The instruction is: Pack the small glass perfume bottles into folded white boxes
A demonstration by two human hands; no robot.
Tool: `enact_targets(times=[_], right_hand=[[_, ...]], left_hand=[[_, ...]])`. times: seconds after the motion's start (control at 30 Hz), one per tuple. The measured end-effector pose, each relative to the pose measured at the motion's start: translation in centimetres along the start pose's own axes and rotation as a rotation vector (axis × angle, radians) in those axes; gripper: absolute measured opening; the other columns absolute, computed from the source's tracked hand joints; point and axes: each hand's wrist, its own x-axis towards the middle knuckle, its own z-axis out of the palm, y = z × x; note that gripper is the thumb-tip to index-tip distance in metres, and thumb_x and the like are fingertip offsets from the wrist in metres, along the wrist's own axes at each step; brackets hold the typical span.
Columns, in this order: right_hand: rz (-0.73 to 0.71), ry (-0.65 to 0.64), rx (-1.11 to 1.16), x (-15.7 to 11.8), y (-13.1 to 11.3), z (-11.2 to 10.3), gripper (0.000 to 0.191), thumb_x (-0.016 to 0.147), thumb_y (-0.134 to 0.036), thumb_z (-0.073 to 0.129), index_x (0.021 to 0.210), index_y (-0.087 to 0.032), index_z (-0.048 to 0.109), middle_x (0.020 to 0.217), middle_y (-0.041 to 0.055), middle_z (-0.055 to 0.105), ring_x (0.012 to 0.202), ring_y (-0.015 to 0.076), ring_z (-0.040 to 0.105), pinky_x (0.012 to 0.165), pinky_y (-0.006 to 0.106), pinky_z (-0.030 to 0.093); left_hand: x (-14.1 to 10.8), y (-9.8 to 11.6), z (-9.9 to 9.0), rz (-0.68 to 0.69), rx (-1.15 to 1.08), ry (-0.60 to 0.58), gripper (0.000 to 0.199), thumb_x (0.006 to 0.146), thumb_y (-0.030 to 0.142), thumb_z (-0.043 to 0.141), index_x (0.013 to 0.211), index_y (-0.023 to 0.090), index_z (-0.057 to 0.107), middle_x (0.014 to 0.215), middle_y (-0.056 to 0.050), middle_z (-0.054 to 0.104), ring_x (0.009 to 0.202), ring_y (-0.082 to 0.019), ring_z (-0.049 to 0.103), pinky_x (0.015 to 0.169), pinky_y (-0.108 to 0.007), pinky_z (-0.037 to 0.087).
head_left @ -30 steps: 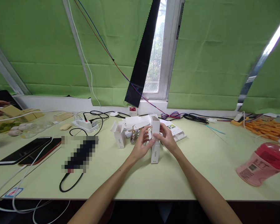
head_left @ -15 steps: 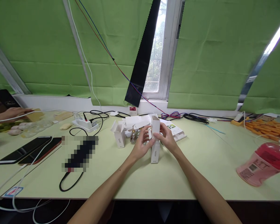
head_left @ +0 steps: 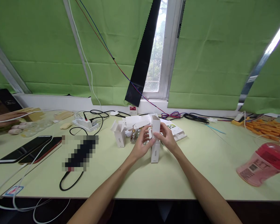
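Observation:
A narrow white box stands upright on the pale table, its top part between my hands. My left hand grips its left side, with the thumb against the front and a small white flap by the fingers. My right hand holds the right side, thumb pressed on the front face. Behind my left hand are small glass bottles, partly hidden. To the left an open white box stands with its flaps up. Flattened white cartons lie behind.
Dark phones and a power strip with cables are at left. A person's hand reaches in at far left. On the right are a pink jar and orange sticks.
The other person's hand at far left has shifted a little left. My hands and the white box have hardly moved.

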Motion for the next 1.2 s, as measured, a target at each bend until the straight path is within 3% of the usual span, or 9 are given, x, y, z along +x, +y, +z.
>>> enact_targets(times=[1.2], right_hand=[[-0.003, 0.003, -0.01, -0.03, 0.31, -0.01, 0.055, 0.079, -0.053, 0.075, 0.123, -0.024, 0.058, 0.117, 0.0088, 0.067, 0.102, 0.025, 0.065, 0.09, 0.04, 0.053]], left_hand=[[0.01, 0.01, 0.11, 0.012, -0.01, 0.003, 0.057, 0.092, 0.042, 0.065, 0.14, 0.03, 0.037, 0.125, -0.008, 0.056, 0.106, -0.021, 0.062, 0.094, -0.038, 0.05]])
